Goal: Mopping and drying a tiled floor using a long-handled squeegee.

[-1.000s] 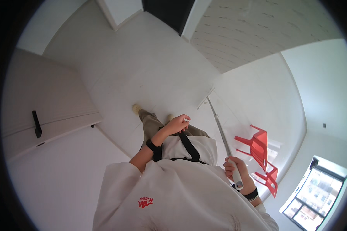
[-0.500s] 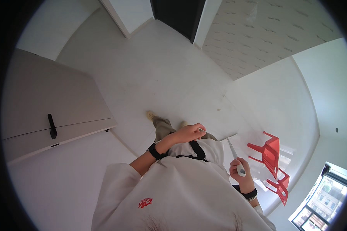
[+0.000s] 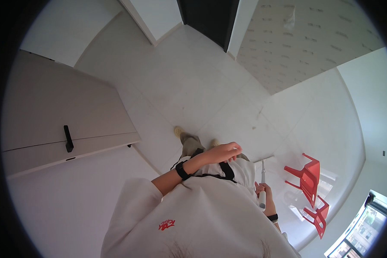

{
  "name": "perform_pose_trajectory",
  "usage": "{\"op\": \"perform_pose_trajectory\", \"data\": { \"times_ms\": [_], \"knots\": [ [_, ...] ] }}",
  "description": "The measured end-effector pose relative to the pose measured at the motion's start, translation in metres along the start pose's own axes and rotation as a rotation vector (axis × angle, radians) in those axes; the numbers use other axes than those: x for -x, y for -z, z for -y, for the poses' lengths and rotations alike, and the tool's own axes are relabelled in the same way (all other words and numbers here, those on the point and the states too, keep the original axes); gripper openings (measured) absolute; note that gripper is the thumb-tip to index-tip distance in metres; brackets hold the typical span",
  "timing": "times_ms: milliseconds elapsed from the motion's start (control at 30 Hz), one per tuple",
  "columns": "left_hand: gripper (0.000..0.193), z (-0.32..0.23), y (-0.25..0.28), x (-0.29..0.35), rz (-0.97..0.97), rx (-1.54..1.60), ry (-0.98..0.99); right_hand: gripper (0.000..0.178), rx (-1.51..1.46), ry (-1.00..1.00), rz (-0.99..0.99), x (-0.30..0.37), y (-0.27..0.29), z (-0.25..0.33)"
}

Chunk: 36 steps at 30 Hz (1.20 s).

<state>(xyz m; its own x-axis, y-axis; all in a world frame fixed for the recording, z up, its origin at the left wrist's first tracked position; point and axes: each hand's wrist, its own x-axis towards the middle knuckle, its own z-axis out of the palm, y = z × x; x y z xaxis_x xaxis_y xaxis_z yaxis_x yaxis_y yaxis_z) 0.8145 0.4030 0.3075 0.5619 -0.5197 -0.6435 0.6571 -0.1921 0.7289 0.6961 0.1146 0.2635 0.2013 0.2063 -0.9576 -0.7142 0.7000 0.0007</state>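
Note:
My left hand (image 3: pixel 228 152) is in front of my waist, palm side turned down and away, its fingers curled in; whatever they may hold is hidden. A black watch (image 3: pixel 183 170) is on that wrist. Down at my right side, my right hand (image 3: pixel 268 195) is closed round the pale handle of a long white tool (image 3: pixel 262 200). Its thin shaft runs forward to a narrow crossbar, making a T shape like a squeegee or mop; the exact kind is unclear. A dark band (image 3: pixel 273 218) circles the right wrist.
Two red plastic stools (image 3: pixel 310 178) stand to the right, one nearer the window (image 3: pixel 361 228). On the left is a grey door (image 3: pixel 73 103) with a black handle (image 3: pixel 68 138). A dark doorway (image 3: pixel 208 19) lies ahead, beside a patterned panel (image 3: pixel 296 47). Pale tiles cover the floor (image 3: pixel 167 77).
The view has shifted, so the room appears further right. My right hand and the tool's handle have swung inward, closer to my body. My left hand stays before my waist, fingers still curled.

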Motion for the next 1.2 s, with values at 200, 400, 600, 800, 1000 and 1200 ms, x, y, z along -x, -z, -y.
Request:
{"op": "perform_pose_trajectory", "data": {
  "times_ms": [200,400,600,800,1000,1200],
  "knots": [
    [0.046,-0.062,-0.067,0.008,0.348,-0.042,-0.17,0.004,-0.106,0.035,0.019,-0.095,0.075,0.016],
    [0.031,-0.077,-0.107,0.022,0.123,-0.568,-0.831,0.007,0.085,0.211,0.022,-0.15,0.046,0.019],
    [0.013,-0.053,-0.101,-0.006,-0.379,-0.858,-0.845,0.007,0.032,0.22,0.068,-0.188,0.029,0.029],
    [0.012,-0.055,-0.093,-0.013,-0.449,-0.957,-0.534,0.003,-0.42,0.087,-0.097,-0.179,0.007,0.05],
    [0.014,-0.04,-0.108,-0.015,-0.333,-0.985,-0.433,0.009,-0.143,0.324,-0.149,-0.195,0.03,0.071],
    [0.024,-0.007,-0.117,-0.012,-0.218,-0.759,-0.252,0.016,-0.04,0.3,-0.275,-0.199,0.024,0.1]
  ]
}}
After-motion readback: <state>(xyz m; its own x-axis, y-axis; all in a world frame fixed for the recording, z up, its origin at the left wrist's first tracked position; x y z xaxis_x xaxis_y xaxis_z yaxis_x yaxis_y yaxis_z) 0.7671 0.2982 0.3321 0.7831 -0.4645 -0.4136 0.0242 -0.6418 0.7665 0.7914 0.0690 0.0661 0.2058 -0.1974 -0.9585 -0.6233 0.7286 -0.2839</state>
